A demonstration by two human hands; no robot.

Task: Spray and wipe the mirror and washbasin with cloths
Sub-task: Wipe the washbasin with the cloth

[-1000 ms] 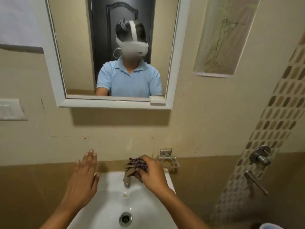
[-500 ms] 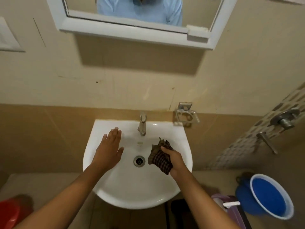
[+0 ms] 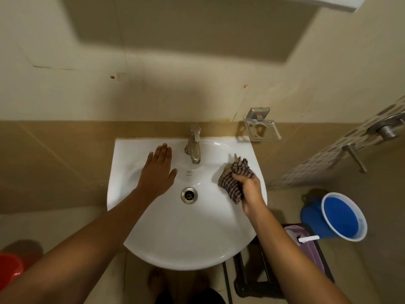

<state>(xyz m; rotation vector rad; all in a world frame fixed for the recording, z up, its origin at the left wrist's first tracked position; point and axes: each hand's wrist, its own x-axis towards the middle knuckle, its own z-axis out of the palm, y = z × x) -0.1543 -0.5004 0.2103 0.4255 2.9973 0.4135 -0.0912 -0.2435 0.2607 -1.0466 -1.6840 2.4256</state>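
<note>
- The right hand [image 3: 251, 190] had its fingers curled tight round a bunched checked cloth [image 3: 234, 179], the grip closed on it, and pressed it against the right inner slope of the washbasin [image 3: 175, 242].
- The cloth's loose end stuck up toward the basin's back right corner (dark and pale checks, crumpled).
- The left hand [image 3: 156, 172] lay flat, fingers straight and together, holding nothing, palm down on the basin's left side, just left of the tap [image 3: 194, 148].
- The drain [image 3: 189, 195] sat in the bowl between the two hands, below the tap.
- A clear soap dish [image 3: 262, 129] on a metal bracket was fixed to the wall just beyond the basin's right back corner.
- Only a white corner of the mirror [image 3: 341, 2] showed at the top right edge.
- On the floor to the right stood a blue bucket [image 3: 341, 217], with a purple spray bottle [image 3: 304, 240] near it on a dark stool [image 3: 269, 279].
- A red tub [image 3: 9, 270] was at the lower left edge.
</note>
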